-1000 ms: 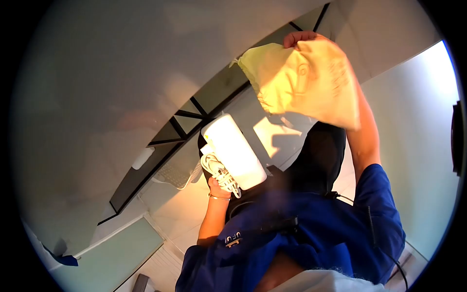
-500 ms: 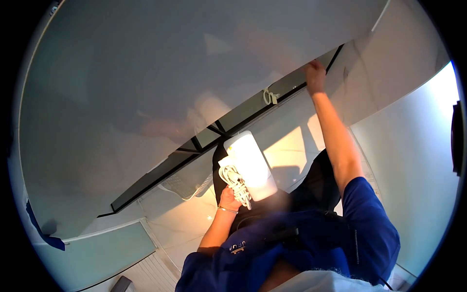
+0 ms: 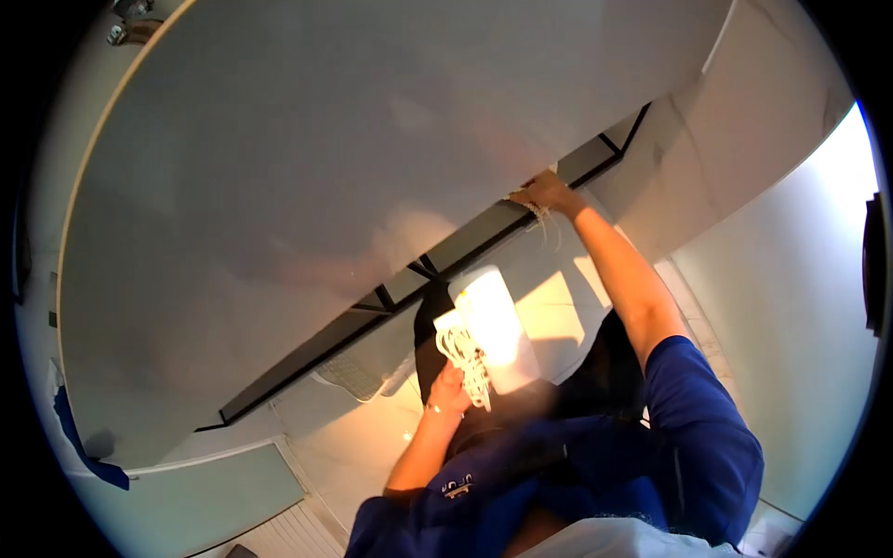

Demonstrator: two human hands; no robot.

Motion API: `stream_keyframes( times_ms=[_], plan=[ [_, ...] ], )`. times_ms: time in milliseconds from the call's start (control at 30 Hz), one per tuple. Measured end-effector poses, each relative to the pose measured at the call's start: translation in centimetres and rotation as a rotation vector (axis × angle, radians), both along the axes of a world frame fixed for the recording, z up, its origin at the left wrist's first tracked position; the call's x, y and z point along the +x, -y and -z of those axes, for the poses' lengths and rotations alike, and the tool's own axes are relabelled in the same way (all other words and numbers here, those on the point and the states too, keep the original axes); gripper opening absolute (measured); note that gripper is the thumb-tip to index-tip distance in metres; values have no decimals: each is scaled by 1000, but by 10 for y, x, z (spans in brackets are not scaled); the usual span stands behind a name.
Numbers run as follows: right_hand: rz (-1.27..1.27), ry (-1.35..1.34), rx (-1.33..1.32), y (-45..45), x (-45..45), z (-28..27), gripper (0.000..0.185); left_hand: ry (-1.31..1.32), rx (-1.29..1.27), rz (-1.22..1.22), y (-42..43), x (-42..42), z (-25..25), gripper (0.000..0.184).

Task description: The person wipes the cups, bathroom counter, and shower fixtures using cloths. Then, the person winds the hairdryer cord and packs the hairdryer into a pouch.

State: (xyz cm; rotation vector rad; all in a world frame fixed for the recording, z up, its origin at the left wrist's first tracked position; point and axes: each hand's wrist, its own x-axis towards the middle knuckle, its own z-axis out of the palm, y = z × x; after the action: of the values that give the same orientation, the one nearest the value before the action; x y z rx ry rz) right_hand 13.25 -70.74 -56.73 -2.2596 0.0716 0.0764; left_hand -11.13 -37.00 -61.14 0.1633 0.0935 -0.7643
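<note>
My left hand is closed around a bundled white cord, which lies against a white box-shaped thing above my lap. Strong light washes out the face of this box, so its kind is unclear. My right hand reaches to the opening along the edge of a large grey panel. Its fingers are bent around a second white cord, whose thin loops hang below the hand. The fingertips are partly hidden at the panel's edge.
A dark frame with short crossbars runs along the panel's lower edge. On the pale floor beneath sits a white wire-like basket. A pale greenish panel stands at lower left, and a curved pale surface at right.
My right hand has come left and down along the frame to the hanging cord and closed on it. The left hand still holds the bundled cord; the whole view has shifted slightly.
</note>
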Motion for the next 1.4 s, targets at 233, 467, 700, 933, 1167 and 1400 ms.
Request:
stream_keyframes(
  times_ms=[233, 467, 700, 933, 1167, 1400],
  plan=[
    [-150, 35, -168, 7, -37, -81, 29, 120, 68, 158, 71, 93, -1, 56],
    [-78, 8, -67, 4, -60, -121, 28, 309, 143, 198, 111, 143, -29, 63],
    [-255, 202, -288, -23, -65, -115, 24, 398, 449, 198, 114, 161, -42, 54],
    [-523, 347, -197, -57, -93, -117, 17, 351, 531, 181, 126, 163, -33, 41],
    [-153, 452, -80, -36, -108, -87, 17, 113, 228, 71, 125, 184, -36, 36],
    [-58, 431, 66, -58, -105, -52, 26, 128, 269, 80, 128, 199, -30, 40]
  ],
)
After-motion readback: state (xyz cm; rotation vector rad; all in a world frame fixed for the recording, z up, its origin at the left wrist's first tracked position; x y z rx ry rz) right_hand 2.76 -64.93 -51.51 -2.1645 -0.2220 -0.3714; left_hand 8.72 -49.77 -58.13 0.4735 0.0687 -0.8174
